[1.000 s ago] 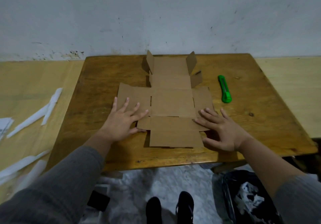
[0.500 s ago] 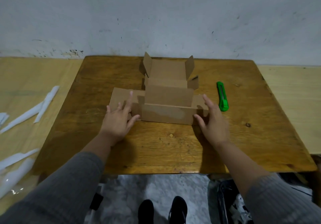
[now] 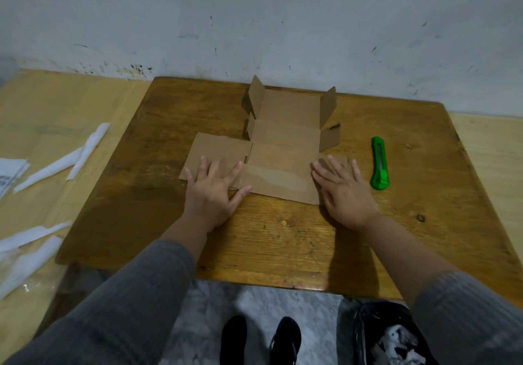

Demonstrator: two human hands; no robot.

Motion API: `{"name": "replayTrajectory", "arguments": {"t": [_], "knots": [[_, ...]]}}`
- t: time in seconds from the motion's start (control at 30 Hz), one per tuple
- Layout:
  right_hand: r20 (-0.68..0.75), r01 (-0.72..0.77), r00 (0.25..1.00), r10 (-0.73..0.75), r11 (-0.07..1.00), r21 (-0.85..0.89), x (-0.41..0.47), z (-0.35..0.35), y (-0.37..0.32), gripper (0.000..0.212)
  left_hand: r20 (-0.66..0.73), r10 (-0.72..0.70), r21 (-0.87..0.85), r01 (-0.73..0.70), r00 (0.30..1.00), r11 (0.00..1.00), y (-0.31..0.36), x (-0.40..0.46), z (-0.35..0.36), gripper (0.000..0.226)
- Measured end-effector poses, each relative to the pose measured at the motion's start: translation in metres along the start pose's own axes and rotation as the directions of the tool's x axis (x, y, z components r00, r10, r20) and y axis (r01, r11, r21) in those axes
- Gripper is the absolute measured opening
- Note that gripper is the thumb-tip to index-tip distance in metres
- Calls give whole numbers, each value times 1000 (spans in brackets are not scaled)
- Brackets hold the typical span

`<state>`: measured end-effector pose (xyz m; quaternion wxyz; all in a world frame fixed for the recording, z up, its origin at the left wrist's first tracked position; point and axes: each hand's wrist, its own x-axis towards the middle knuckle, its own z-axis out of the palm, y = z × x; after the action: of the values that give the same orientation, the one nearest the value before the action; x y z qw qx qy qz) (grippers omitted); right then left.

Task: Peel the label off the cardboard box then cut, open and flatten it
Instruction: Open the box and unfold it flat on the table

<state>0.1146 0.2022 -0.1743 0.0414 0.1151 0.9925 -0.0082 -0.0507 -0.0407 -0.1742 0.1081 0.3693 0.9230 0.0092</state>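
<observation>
Cardboard box point(image 3: 283, 152) light, stiff, springy at creases; left hand point(image 3: 213, 192), right hand point(image 3: 343, 192) flat-fingered, pressing side flaps, gripping nothing.

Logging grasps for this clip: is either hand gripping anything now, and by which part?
Nothing is gripped. The left hand presses flat on the cardboard box's left side flap, the right hand on its right flap; fingers straight.
</observation>
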Motion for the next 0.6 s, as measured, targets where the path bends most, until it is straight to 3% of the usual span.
{"name": "replayTrajectory", "arguments": {"t": [0.1, 0.2, 0.3, 0.4, 0.53, 0.6], "knots": [[133, 14, 991, -31, 991, 130, 3, -3, 8, 58, 81, 6, 18, -7, 997, 1000, -4, 8, -4, 75], [163, 6, 986, -21, 996, 90, 6, -8, 7, 71, 168, -13, 49, 5, 986, 999, -6, 20, -13, 77], [109, -4, 994, 2, 1000, 20, 7, -19, -10, 69, 126, -88, 128, 72, 988, 989, 9, 35, -27, 78], [71, 48, 996, -53, 997, 64, 4, -25, -34, 59, 168, -202, 164, 174, 965, 971, 26, 44, -38, 93], [53, 64, 996, -70, 992, 110, 7, -33, -50, 43, 241, -229, 53, 222, 943, 974, 32, 43, -30, 124], [-57, 62, 997, -57, 994, 95, 9, -34, -52, 39, 265, -212, -2, 220, 941, 975, 30, 42, -24, 131]]}}
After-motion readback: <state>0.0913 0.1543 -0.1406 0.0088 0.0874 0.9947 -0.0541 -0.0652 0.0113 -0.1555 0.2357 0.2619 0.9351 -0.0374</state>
